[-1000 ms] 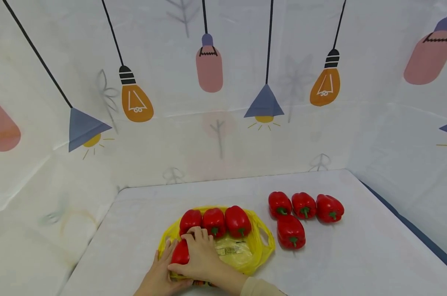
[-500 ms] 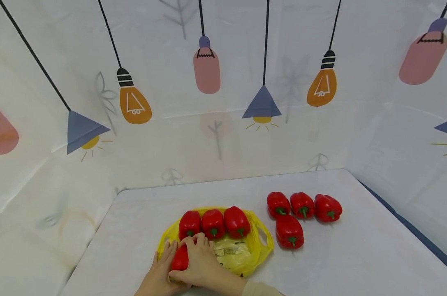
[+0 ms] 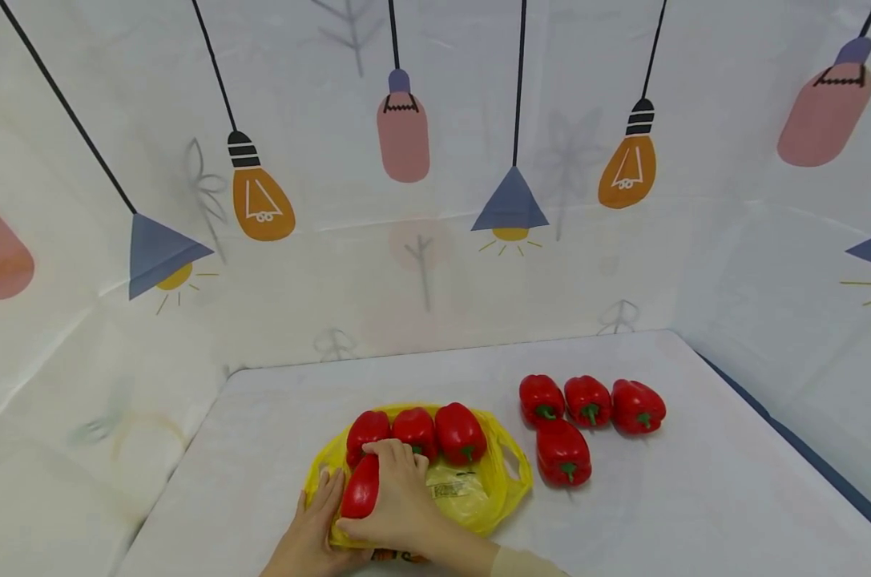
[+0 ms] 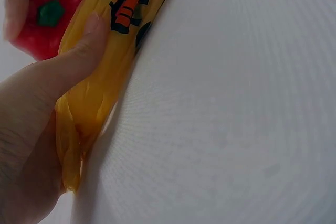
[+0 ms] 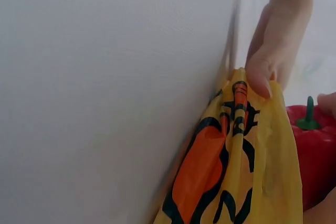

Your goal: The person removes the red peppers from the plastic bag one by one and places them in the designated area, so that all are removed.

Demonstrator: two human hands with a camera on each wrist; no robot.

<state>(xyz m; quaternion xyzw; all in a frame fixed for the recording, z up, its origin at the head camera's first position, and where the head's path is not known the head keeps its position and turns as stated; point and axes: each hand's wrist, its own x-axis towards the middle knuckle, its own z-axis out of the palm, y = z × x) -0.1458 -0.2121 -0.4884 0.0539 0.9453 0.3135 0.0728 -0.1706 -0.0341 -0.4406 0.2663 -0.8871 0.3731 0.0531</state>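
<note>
On the white table lies a spread yellow plastic bag (image 3: 503,493), its mouth facing up. Three red bell peppers with green stems, including the right one (image 3: 461,434), sit in a row at its far side. My right hand (image 3: 401,498) grips another red bell pepper (image 3: 361,489) over the bag's left part, fingers on the far side and thumb on the near side. In the left wrist view that pepper (image 4: 58,3) shows its stem end. My left hand (image 3: 308,529) holds the bag's near left side, its thumb (image 4: 79,61) over the printed plastic (image 4: 97,87).
Right of the bag stand several more red bell peppers: a back row (image 3: 589,401) and one in front (image 3: 563,454). A white sheet (image 3: 298,280) printed with lamps hangs behind and beside the table (image 3: 695,481).
My right hand dips slightly with the bell pepper, then shifts up and to the right with it. My left hand stays on the bag. The other bell peppers have not moved.
</note>
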